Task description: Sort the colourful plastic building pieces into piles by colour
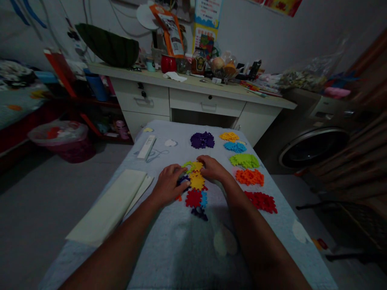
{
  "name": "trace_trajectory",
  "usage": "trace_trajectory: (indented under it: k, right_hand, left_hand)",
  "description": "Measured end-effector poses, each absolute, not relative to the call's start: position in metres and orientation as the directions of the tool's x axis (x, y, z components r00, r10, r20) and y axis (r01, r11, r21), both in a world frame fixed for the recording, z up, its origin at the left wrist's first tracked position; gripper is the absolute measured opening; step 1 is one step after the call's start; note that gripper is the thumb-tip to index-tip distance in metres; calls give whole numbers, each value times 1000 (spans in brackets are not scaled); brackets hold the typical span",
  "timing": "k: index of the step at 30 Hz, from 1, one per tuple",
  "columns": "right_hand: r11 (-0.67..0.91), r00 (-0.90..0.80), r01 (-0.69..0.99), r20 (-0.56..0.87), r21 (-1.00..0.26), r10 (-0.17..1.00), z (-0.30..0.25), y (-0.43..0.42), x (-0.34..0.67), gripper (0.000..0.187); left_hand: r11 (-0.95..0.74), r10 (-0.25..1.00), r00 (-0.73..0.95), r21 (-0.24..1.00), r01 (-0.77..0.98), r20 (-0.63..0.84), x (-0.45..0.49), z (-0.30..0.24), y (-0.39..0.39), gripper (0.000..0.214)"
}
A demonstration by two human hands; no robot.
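A chain of interlocked plastic tiles [196, 181], yellow, red, blue and purple, lies mid-table on a pale cloth [181, 249], its long axis running away from the person. The left hand [167, 186] rests on its left edge, fingers curled down; the right hand [214, 168] covers its far end. Both touch it; fingers hide whether either pinches a tile. Sorted colour piles [249, 177] lie to the right.

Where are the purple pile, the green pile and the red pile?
purple pile [202, 140]: head view, pile's middle.
green pile [244, 160]: head view, pile's middle.
red pile [261, 201]: head view, pile's middle.
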State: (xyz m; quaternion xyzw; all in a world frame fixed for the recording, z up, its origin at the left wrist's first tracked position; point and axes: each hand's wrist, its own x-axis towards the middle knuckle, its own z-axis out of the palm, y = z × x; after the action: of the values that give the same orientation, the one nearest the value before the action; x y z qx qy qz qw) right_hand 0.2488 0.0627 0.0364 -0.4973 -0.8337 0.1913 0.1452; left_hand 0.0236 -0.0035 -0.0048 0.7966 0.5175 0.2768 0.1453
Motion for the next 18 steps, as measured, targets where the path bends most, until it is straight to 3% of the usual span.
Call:
trace_trajectory:
  k: [6, 18]
  right_hand:
    - [416, -458, 797, 10, -438, 889, 40, 62, 251, 49]
    - [315, -365, 793, 7, -521, 931, 63, 73, 276, 49]
  left_hand:
    - [-440, 896, 342, 452, 776, 285, 25, -5, -6, 50]
    - [-424, 904, 300, 544, 724, 305, 25, -1, -5, 30]
